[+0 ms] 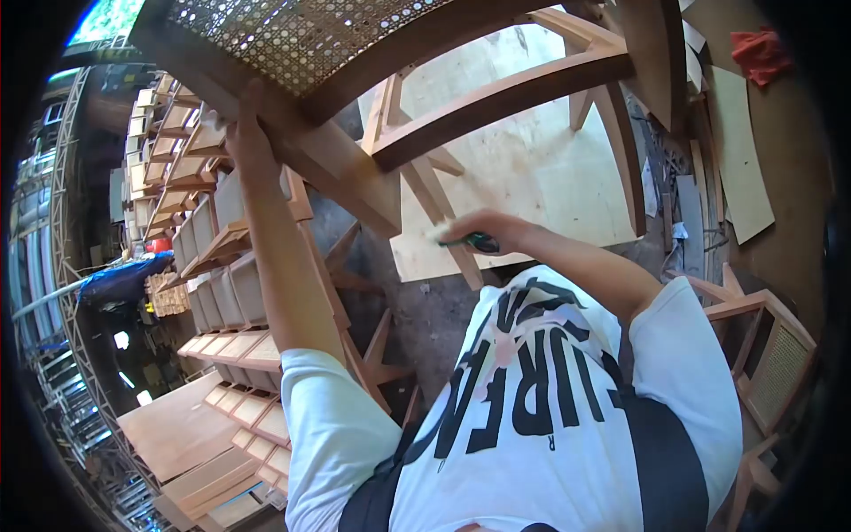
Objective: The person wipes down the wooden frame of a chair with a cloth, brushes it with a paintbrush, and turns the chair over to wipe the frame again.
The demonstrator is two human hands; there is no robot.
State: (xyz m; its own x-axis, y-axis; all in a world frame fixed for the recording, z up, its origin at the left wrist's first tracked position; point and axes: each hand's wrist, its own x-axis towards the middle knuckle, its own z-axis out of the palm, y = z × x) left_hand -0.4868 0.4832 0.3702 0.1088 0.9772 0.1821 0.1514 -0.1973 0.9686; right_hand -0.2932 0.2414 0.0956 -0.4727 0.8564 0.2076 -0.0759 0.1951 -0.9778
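Observation:
A wooden chair frame (505, 102) with a woven cane panel (292, 40) fills the top of the view, standing over a pale plywood sheet (532, 177). My left hand (251, 133) is up at the frame's left edge, its fingers closed around the wooden rail beside the cane. Near a lower leg of the chair, my right hand (487, 232) is wrapped round a dark green tool (481, 241), most of which the fingers hide. Something small and whitish shows at the fingertips of that hand.
Rows of chair parts and seats (239, 301) stack up at the left. Another cane-panelled chair (776, 363) stands at the lower right. Boards (740, 160) and a red cloth (761, 58) lie at the upper right. A blue tarp (120, 282) hangs far left.

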